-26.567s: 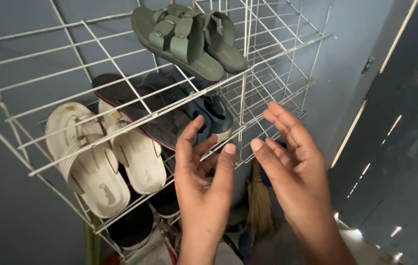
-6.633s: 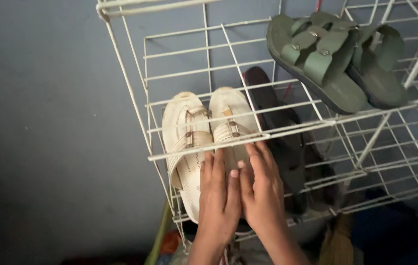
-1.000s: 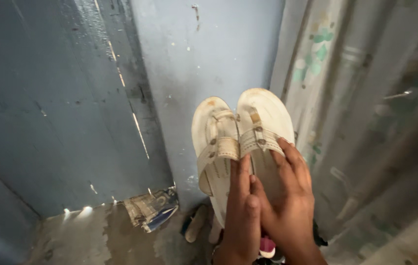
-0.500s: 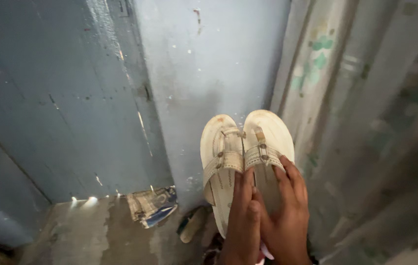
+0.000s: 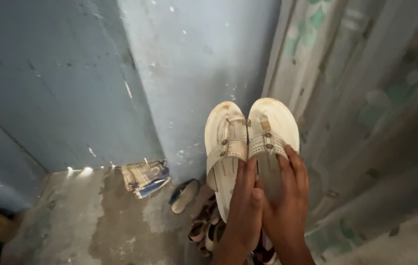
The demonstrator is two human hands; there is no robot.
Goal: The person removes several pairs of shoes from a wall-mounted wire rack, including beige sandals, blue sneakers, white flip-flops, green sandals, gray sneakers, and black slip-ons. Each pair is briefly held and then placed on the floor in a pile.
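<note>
A pair of cream sandals with straps and small studs is held side by side, toes pointing away from me. My left hand grips the heel end of the left sandal. My right hand holds the right sandal, its fingers spread over the insole below the strap. Both hands touch each other at the thumbs. The sandals hang in the air in front of a blue wall corner.
A blue painted wall fills the left and middle. A pale patterned curtain hangs at the right. On the grey floor lie a crumpled cloth, a loose shoe and several other sandals below my hands.
The view has tilted down a little, showing more floor and the shoes on it. The cream sandals stay in both hands, now slightly higher in the picture.
</note>
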